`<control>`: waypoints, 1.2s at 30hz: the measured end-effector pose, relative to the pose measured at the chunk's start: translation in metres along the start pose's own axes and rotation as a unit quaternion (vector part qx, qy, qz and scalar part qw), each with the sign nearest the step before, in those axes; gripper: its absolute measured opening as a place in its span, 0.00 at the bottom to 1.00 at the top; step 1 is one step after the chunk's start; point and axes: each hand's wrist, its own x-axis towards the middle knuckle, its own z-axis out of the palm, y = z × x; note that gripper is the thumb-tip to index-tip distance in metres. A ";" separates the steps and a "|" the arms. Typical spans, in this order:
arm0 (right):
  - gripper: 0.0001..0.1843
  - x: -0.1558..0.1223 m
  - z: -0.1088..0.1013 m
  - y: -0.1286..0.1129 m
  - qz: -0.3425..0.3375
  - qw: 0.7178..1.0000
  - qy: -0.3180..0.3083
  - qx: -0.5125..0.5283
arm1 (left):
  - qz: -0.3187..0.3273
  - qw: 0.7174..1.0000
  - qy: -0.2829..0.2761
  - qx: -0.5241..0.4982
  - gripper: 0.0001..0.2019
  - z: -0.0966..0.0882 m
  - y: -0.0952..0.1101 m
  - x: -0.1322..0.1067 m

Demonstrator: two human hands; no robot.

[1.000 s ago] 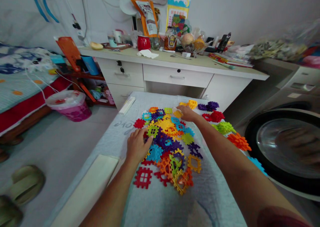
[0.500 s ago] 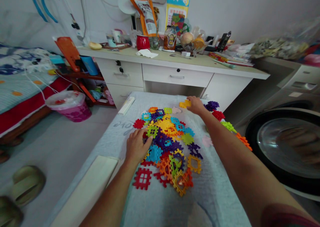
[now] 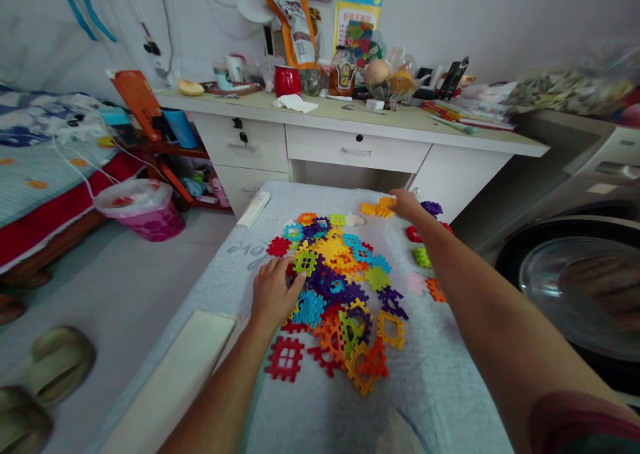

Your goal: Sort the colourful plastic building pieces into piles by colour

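A heap of toothed plastic building pieces [image 3: 330, 284] in yellow, purple, blue, red, green and orange covers the middle of a cloth-covered table [image 3: 320, 414]. My left hand [image 3: 275, 291] rests at the heap's left side, thumb and fingers closed at the edge of a green window-shaped building piece [image 3: 305, 263]. At the table's far right, my right hand [image 3: 407, 205] has its fingertips closed on a yellow building piece [image 3: 385, 207]. Beside that lies another yellow piece [image 3: 369, 209]. Along the right edge, sorted by colour, are purple [image 3: 431, 208], red [image 3: 414, 234], green [image 3: 422, 257] and orange [image 3: 436, 289] pieces, partly behind my right forearm.
A white desk [image 3: 357, 151] with jars, a red cup [image 3: 287, 81] and fruit stands beyond the table. To the right is a washing machine [image 3: 575, 274]. A pink bin [image 3: 145, 211] and slippers [image 3: 60, 364] are on the floor at left. A long white box [image 3: 175, 374] lies along the left edge.
My right hand has shifted a little to the right, and two yellow spots of pieces now show beside it. My left hand stays at the green piece. The view has tilted slightly.
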 end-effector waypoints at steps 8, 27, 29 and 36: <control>0.40 -0.021 0.015 -0.009 0.109 0.992 0.016 0.065 | -0.008 1.000 0.001 -0.005 0.16 0.001 0.000 -0.001; 0.20 -0.044 0.001 -0.065 0.017 0.975 0.166 0.145 | -0.013 1.000 -0.005 0.005 0.16 0.000 0.001 -0.001; 0.14 -0.050 0.004 -0.088 -0.060 0.982 0.062 0.166 | -0.016 1.000 -0.004 0.007 0.16 0.000 0.001 -0.001; 0.09 -0.065 0.022 -0.141 -0.105 0.976 -0.062 0.182 | -0.009 1.000 -0.002 0.003 0.16 0.000 0.000 -0.001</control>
